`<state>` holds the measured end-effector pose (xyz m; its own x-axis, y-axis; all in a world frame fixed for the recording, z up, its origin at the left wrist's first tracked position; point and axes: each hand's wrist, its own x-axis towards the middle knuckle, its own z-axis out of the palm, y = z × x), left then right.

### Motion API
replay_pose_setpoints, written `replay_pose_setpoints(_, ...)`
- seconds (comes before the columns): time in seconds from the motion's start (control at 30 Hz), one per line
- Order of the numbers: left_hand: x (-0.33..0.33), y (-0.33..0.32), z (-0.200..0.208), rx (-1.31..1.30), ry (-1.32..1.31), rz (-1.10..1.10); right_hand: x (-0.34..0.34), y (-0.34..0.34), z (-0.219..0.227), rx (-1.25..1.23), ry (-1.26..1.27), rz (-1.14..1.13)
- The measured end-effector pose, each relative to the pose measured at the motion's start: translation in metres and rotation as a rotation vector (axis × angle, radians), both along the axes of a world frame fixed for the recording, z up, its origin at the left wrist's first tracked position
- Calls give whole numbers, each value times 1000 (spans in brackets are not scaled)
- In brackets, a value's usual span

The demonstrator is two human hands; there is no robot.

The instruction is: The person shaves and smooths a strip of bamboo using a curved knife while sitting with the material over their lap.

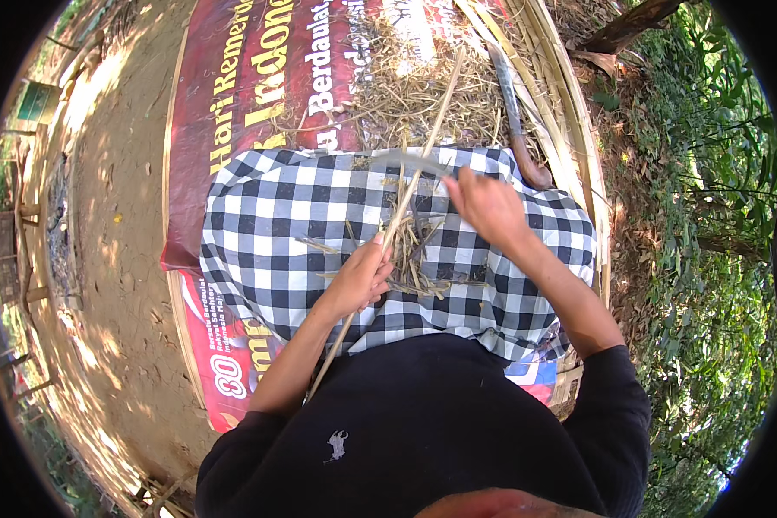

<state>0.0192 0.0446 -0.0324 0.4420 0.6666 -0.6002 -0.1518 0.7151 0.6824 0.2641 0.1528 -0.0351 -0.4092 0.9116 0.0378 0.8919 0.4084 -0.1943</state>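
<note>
My left hand (363,274) is closed around a long, thin, pale bamboo strip (435,134). The strip slants from beside my left forearm up and away past the far edge of the cloth. My right hand (489,209) grips a knife, its handle mostly hidden in my fist. The grey knife blade (406,161), smeared by motion, points left and crosses the strip; whether it touches cannot be told. Beneath both hands a black-and-white checkered cloth (263,203) covers my lap, with loose shavings (419,259) scattered on its middle.
A long curved blade or sheath (508,95) with a brown wooden handle (533,171) lies right of the cloth. More shavings (397,104) heap on the red printed banner (233,78) ahead. Split bamboo strips (570,95) line the right edge. Bare ground is left, plants right.
</note>
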Motion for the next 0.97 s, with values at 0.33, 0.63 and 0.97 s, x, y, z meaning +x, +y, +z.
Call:
replay_pose_setpoints(0.33,-3,-1,0,-1,48,11,-3,-1,-5,132,-34,5)
replay_pose_setpoints(0.63,-4,-1,2,3,45,36,4,10,-10,79,-24,-66)
replay_pose_setpoints(0.97,1,7,3,153,253,4,13,44,-18,75,-70,-206)
